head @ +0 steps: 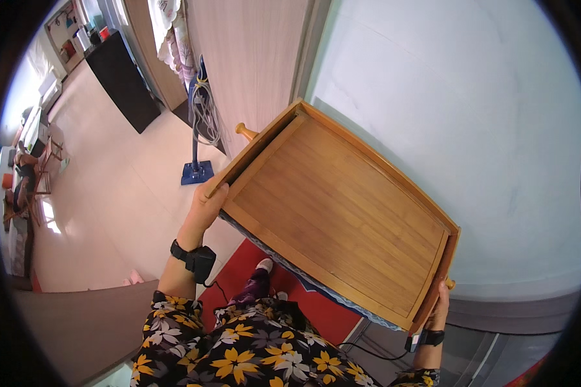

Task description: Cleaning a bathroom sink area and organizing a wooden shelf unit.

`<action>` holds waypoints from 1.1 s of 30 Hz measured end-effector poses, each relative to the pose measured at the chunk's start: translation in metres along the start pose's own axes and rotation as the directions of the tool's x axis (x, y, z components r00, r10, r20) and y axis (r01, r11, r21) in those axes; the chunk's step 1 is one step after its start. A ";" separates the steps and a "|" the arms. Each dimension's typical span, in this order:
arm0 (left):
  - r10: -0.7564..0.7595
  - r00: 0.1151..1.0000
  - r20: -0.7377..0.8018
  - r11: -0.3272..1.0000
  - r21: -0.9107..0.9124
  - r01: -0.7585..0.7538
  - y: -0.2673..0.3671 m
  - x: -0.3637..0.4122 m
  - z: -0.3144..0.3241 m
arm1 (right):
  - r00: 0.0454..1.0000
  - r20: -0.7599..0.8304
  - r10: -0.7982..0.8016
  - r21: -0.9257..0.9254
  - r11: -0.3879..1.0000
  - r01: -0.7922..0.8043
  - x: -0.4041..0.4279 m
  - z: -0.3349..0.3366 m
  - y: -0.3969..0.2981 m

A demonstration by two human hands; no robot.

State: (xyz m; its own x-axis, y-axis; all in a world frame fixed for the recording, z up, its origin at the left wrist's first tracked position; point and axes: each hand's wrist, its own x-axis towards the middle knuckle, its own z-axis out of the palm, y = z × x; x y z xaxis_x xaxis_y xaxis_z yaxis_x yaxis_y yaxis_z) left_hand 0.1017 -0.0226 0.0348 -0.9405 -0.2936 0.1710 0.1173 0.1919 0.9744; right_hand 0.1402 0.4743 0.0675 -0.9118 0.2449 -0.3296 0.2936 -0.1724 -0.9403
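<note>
A wooden tray-like piece (339,208) with a raised rim on several sides fills the middle of the view, tilted in front of my body. My left hand (204,205) grips its left end, thumb over the edge. At the opposite end, my right hand (438,307) holds the right side, its fingers partly hidden behind the wood. A turned wooden knob (246,131) sticks out past the left side, and a smaller part of another knob (450,283) shows near my right hand. Patterned fabric (314,284) shows below the near edge; the underside is hidden.
A pale wall (440,106) stands close behind the wooden piece. To the left are a blue upright vacuum cleaner (196,169) with a coiled cord and a black cabinet (123,82). Red matting (232,266) lies underfoot. A seated person (25,176) is at far left.
</note>
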 end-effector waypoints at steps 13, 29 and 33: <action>-0.097 0.995 -0.022 0.995 -0.035 0.096 0.002 -0.021 -0.016 | 0.997 0.072 -0.010 0.062 0.998 0.006 0.022 0.014 0.000; -0.023 0.996 -0.092 0.999 0.024 0.025 0.015 -0.019 0.007 | 0.989 0.140 -0.051 0.017 0.999 0.049 0.029 -0.003 0.003; -0.045 0.997 -0.055 0.995 0.087 0.050 0.023 -0.018 0.002 | 0.997 0.076 -0.016 -0.092 0.996 0.023 0.019 -0.003 0.002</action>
State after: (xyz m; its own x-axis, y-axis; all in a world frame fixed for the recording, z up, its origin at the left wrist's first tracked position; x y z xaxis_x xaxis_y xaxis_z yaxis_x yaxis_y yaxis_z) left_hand 0.1204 -0.0110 0.0533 -0.9257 -0.3533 0.1350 0.0423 0.2581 0.9652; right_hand 0.1242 0.4819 0.0592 -0.9357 0.1739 -0.3069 0.2975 -0.0784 -0.9515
